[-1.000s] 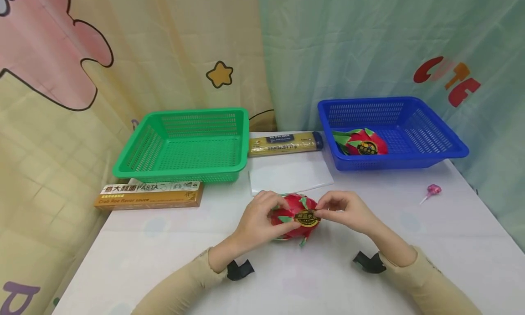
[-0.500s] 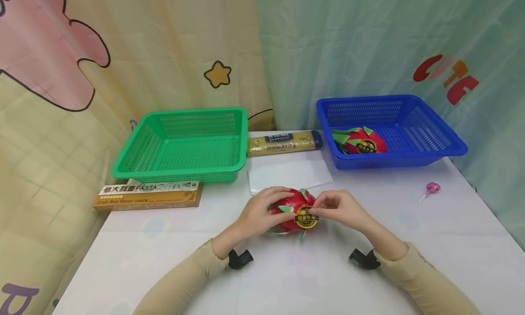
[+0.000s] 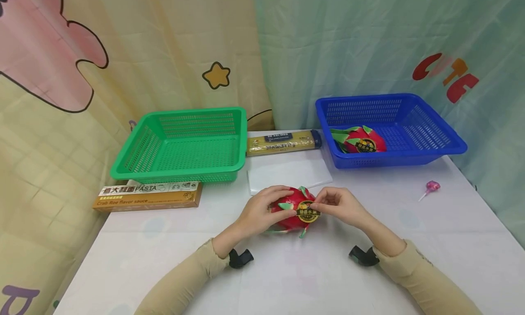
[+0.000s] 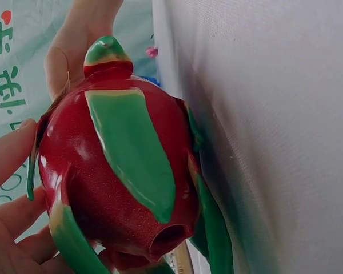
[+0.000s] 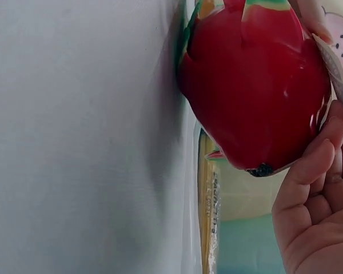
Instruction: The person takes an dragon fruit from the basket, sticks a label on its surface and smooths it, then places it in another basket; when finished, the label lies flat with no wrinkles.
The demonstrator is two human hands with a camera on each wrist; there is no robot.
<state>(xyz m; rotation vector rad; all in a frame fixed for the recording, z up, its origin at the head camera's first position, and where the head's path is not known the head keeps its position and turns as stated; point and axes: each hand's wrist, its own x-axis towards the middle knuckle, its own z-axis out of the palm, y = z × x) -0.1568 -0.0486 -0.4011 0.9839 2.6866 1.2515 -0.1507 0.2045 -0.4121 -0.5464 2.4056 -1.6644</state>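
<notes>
A shiny red dragon fruit [image 3: 290,223] with green scales rests on the white table. My left hand [image 3: 258,212] grips it from the left, thumb and fingers curled round its side. On its upper right side is a round black-and-gold sticker [image 3: 307,217]. My right hand [image 3: 343,206] pinches the sticker's right edge between thumb and forefinger. In the right wrist view the sticker's pale back [image 5: 335,74] stands off the red skin, and the right fingers [image 5: 308,165] are curled beside the fruit. The left wrist view shows the left thumb [image 4: 11,149] near the sticker's edge.
Behind stand a green basket [image 3: 178,176] and a blue basket [image 3: 434,156] with another dragon fruit [image 3: 362,141] in it. A spaghetti pack [image 3: 283,142], white sheet [image 3: 289,171], pasta box [image 3: 147,196] and pink lollipop [image 3: 432,186] lie around on the table [image 3: 299,278].
The sticker has turned more toward the camera and its right edge has risen with the right fingers. The left hand stays on the dragon fruit, which has shifted slightly upward in view.
</notes>
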